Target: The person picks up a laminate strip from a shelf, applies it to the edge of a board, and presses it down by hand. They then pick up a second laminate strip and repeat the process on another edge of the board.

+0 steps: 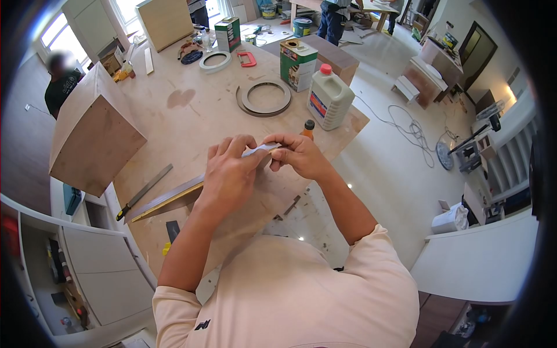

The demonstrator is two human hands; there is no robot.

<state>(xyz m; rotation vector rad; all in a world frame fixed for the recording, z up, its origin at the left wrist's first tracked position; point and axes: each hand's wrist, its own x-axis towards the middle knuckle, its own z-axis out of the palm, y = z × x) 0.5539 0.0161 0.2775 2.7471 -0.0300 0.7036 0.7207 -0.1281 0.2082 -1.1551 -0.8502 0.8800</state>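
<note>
A long narrow board (pixel 171 200) with a pale grey-violet face and a yellowish edge lies slanting across the worktable, passing under my hands. My left hand (pixel 231 174) is closed over its far part, fingers bent. Facing it, my right hand (pixel 299 156) pinches at the board's far end, thumb against the fingers. Between the fingertips a whitish strip (pixel 261 149) shows; the fingers hide most of it. Left of the board rests a flat file (pixel 145 192) with a black and yellow handle. A dark flat piece (pixel 173 231) lies near my left forearm.
Beyond my hands stand an orange bottle (pixel 307 131), a jug with a red cap (pixel 331 98) and a green-white can (pixel 298 65). Coiled edge banding (pixel 266 97) and a red clamp (pixel 247 59) lie on the worktable (pixel 203 124). A wooden box (pixel 98 136) stands left, a person (pixel 61 84) behind it.
</note>
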